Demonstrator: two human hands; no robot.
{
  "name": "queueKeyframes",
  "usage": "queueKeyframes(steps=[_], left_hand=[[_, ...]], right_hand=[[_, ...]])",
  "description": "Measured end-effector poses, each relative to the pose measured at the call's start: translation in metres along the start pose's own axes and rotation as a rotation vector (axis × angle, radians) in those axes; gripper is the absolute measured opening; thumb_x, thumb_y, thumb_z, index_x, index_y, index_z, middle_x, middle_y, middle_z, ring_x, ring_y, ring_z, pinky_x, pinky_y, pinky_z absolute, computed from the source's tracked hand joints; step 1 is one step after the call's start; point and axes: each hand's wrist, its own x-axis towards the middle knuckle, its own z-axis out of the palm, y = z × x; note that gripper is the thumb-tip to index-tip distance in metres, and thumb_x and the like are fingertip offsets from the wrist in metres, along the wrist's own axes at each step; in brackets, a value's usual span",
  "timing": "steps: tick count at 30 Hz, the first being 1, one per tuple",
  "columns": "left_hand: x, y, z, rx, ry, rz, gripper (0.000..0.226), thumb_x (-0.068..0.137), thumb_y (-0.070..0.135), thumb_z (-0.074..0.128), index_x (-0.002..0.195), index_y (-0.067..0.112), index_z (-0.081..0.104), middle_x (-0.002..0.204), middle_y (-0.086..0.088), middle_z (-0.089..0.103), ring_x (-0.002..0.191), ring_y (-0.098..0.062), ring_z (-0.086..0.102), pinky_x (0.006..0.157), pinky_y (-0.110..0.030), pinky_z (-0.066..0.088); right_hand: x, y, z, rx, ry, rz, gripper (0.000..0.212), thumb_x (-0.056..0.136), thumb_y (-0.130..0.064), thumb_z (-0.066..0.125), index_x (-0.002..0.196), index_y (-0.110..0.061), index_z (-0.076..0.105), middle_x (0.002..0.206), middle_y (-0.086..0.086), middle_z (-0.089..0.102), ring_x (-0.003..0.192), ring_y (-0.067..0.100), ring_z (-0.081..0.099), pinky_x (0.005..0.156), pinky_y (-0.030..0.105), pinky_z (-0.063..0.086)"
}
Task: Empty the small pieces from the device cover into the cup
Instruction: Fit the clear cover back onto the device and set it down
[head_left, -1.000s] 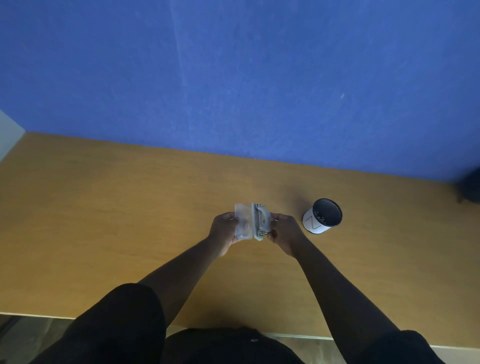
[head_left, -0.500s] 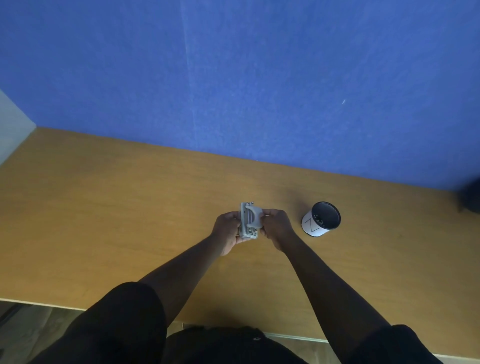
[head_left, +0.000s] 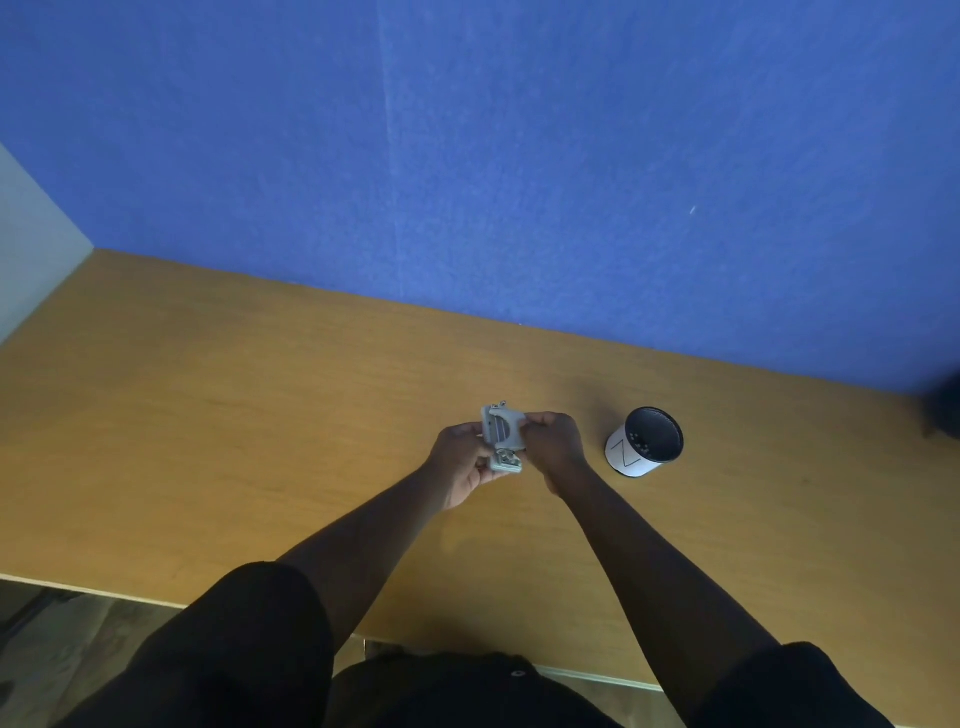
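Cover (head_left: 503, 439) sits at the centre of the frame, a pale grey plastic piece held above the table (head_left: 218, 415) between my two hands. My left hand (head_left: 464, 464) grips it from the left side, fingers curled around its edge and lower corner. My right hand (head_left: 551, 446) closes on its right edge, fingertips pinched against the plastic near the top. I see a ribbed or slotted patch on its face and small metal fittings at its top and bottom ends; whether loose pieces lie inside it, I cannot tell from this view.

One cup (head_left: 644, 442) stands to the right of my right hand, apart from it, on the table. It is white outside and dark inside, tilted in the picture so its mouth faces me. A single letter is drawn on its side in thin black strokes; it reads as "N" or "Z" depending on which way it is turned, and I cannot settle which. A few pale specks show on its dark inner wall, too small to count.

Behind the table runs a blue wall (head_left: 519, 156), with a lighter panel (head_left: 31, 249) at the left edge of the frame. A dark object (head_left: 943, 410) is cut off at the right edge. I find no brand or other writing anywhere.
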Motion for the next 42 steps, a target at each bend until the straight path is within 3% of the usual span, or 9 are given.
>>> queueKeyframes(steps=[5,8,12,18,22,24,32,39,42], left_hand=[[-0.003,0.001,0.001,0.07,-0.012,0.042,0.041,0.08,-0.026,0.043,0.115,-0.012,0.059,0.112,-0.035,0.064,0.107,-0.046,0.063,0.09,-0.051,0.054],[0.0,0.001,0.003,0.104,0.014,0.066,0.035,0.082,-0.025,0.045,0.109,-0.01,0.063,0.107,-0.032,0.066,0.102,-0.043,0.066,0.085,-0.048,0.055],[0.004,0.001,0.005,0.093,0.047,0.079,0.028,0.083,-0.021,0.049,0.098,-0.005,0.065,0.096,-0.026,0.067,0.089,-0.038,0.067,0.082,-0.049,0.056],[0.009,-0.003,0.006,-0.013,0.076,0.099,0.031,0.083,-0.022,0.046,0.093,0.002,0.063,0.089,-0.022,0.066,0.082,-0.033,0.065,0.081,-0.045,0.056],[0.008,-0.004,0.009,-0.03,0.057,0.077,0.036,0.081,-0.023,0.045,0.108,-0.006,0.061,0.091,-0.023,0.066,0.085,-0.034,0.065,0.084,-0.043,0.054],[0.005,-0.003,0.008,-0.029,0.045,0.06,0.035,0.08,-0.023,0.041,0.101,-0.006,0.063,0.091,-0.023,0.066,0.084,-0.033,0.065,0.084,-0.044,0.055],[0.006,0.009,0.005,-0.002,0.06,0.038,0.024,0.093,0.043,0.051,0.097,0.022,0.063,0.094,-0.011,0.07,0.084,-0.032,0.067,0.075,-0.046,0.055],[0.005,0.008,0.003,0.162,0.104,0.175,0.028,0.092,0.032,0.051,0.068,0.032,0.067,0.086,-0.004,0.062,0.076,-0.028,0.062,0.065,-0.044,0.056],[0.001,0.007,0.001,0.203,0.087,0.204,0.028,0.091,0.031,0.051,0.068,0.032,0.066,0.085,-0.002,0.061,0.075,-0.027,0.062,0.061,-0.041,0.056]], right_hand=[[-0.003,0.0,-0.003,0.002,-0.014,-0.01,0.013,0.088,-0.017,0.061,0.093,-0.011,0.071,0.072,-0.001,0.069,0.064,0.014,0.066,0.057,0.028,0.054],[-0.006,0.002,-0.007,-0.043,-0.034,-0.038,0.022,0.09,-0.024,0.057,0.101,-0.011,0.07,0.088,0.004,0.071,0.078,0.021,0.067,0.072,0.038,0.056],[-0.008,0.009,-0.013,-0.063,-0.083,0.018,0.026,0.094,-0.021,0.046,0.103,-0.007,0.066,0.098,0.013,0.069,0.08,0.024,0.062,0.067,0.037,0.048],[-0.018,0.014,-0.021,-0.006,-0.213,0.106,0.015,0.093,-0.007,0.055,0.099,-0.001,0.068,0.076,0.01,0.067,0.054,0.011,0.058,0.041,0.018,0.042],[-0.019,0.018,-0.024,0.02,-0.22,0.089,0.01,0.089,0.0,0.06,0.084,-0.007,0.066,0.067,0.007,0.064,0.052,0.011,0.054,0.042,0.018,0.042],[-0.019,0.02,-0.024,0.029,-0.207,0.093,0.012,0.088,0.001,0.059,0.081,-0.007,0.065,0.066,0.007,0.064,0.051,0.011,0.054,0.042,0.018,0.042],[-0.024,0.03,-0.026,-0.001,-0.19,-0.025,0.018,0.087,0.001,0.059,0.079,-0.015,0.065,0.072,0.003,0.068,0.065,0.015,0.062,0.062,0.027,0.053],[-0.029,0.031,-0.032,-0.18,-0.245,-0.175,0.017,0.089,-0.003,0.056,0.097,-0.015,0.066,0.083,-0.001,0.07,0.068,0.008,0.062,0.059,0.021,0.045],[-0.027,0.023,-0.035,-0.134,-0.225,-0.237,0.019,0.097,-0.016,0.048,0.106,-0.017,0.065,0.101,0.0,0.071,0.086,0.01,0.068,0.065,0.023,0.047]])
